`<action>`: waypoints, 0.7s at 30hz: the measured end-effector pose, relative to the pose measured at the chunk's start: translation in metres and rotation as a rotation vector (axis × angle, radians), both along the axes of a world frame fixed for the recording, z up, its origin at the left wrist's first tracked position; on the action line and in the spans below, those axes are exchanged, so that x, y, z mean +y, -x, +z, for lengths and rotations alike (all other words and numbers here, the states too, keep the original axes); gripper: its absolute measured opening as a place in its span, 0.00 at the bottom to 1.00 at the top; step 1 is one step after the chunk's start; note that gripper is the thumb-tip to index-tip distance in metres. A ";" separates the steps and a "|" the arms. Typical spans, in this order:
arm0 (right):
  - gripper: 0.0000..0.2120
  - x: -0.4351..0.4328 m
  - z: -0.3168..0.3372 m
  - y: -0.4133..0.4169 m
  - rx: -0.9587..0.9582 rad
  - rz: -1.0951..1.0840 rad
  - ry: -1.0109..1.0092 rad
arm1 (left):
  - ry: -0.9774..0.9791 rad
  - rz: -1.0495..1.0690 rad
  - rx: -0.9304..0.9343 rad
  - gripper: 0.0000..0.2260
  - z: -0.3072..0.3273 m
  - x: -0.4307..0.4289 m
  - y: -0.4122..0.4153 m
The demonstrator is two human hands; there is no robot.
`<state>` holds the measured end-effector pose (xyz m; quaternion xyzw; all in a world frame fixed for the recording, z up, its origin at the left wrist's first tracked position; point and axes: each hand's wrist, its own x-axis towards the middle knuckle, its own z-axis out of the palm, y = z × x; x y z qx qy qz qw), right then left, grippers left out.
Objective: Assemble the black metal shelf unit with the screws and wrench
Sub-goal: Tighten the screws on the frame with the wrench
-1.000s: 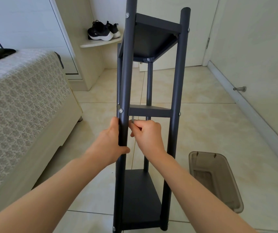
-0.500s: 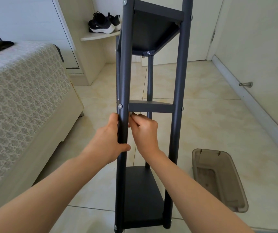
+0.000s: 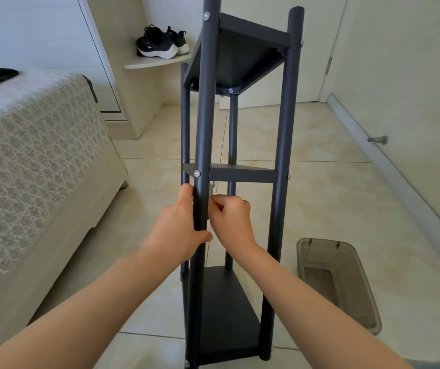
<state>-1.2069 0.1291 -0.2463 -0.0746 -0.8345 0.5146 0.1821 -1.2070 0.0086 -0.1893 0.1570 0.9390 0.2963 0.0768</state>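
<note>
While my left hand point(image 3: 179, 230) curls round front post point(image 3: 204, 129) to steady shelf unit point(image 3: 284, 155), upright on tile floor point(image 3: 320, 198), right hand point(image 3: 232, 222) pinches small wrench point(image 3: 211, 191) just under middle shelf point(image 3: 242, 174), probably tightening there.

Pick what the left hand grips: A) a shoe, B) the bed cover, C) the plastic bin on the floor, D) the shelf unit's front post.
D: the left hand wraps the front post just below the middle shelf.

Two bare forearms end in a bare left hand point(image 3: 179, 230) and right hand point(image 3: 232, 222) (slim, smooth wrists).
</note>
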 end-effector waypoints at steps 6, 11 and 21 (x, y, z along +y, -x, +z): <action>0.10 0.029 0.032 -0.030 -0.325 0.044 -0.179 | 0.072 0.013 -0.021 0.29 0.011 0.012 -0.009; 0.12 0.076 0.076 -0.071 -0.498 0.116 -0.413 | 0.086 0.002 -0.042 0.32 0.018 0.017 -0.015; 0.08 0.133 0.116 -0.087 -0.332 -0.073 -0.093 | 0.159 -0.058 -0.046 0.32 0.017 0.019 -0.023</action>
